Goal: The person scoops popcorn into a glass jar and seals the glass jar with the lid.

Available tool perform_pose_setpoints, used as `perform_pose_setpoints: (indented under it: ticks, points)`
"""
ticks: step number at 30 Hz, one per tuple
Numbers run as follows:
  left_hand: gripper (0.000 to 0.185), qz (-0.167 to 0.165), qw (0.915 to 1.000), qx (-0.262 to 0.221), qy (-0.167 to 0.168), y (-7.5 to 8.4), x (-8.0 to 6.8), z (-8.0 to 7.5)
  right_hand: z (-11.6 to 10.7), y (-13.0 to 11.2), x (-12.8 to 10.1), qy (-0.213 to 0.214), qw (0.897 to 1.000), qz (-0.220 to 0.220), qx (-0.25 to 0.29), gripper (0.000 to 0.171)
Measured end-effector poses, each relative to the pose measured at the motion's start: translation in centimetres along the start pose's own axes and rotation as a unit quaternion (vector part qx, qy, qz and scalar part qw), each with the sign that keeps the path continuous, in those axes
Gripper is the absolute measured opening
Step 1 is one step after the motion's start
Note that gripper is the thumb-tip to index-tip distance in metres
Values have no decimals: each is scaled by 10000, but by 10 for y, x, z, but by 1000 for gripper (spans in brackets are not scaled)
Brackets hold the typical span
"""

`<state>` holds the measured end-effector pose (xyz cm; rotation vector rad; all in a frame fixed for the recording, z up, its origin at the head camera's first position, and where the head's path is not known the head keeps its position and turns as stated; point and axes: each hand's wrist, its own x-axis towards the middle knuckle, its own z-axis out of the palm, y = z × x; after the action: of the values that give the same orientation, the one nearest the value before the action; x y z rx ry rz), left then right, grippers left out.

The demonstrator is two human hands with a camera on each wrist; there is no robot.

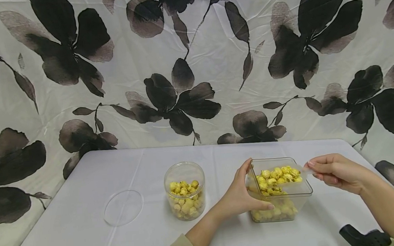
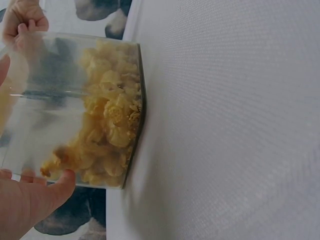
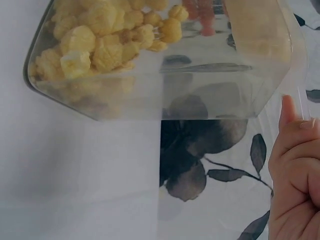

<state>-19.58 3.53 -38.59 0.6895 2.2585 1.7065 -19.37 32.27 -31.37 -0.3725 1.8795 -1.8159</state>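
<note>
Head cam: high, fwd/down over tbl (image 1: pixel 71 242); wrist cams: close, sideways, both see container (image 3: pixel 210 95).

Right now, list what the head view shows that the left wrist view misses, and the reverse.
Only the head view: the round, clear jar of yellow popcorn and the thin, clear round lid.
Only the left wrist view: brown patches on popcorn inside the clear, square-rimmed container.
Both: that container, the left hand gripping it, the right hand, the white-covered table.
</note>
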Motion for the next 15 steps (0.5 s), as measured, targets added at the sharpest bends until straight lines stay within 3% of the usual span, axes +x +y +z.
perform_pose_setpoints:
  ticks: [15]
  points:
    - [117, 8, 10000, -28, -4, 0, 0, 0, -4, -1, -2, -159, 9998, -119, 5, 32]
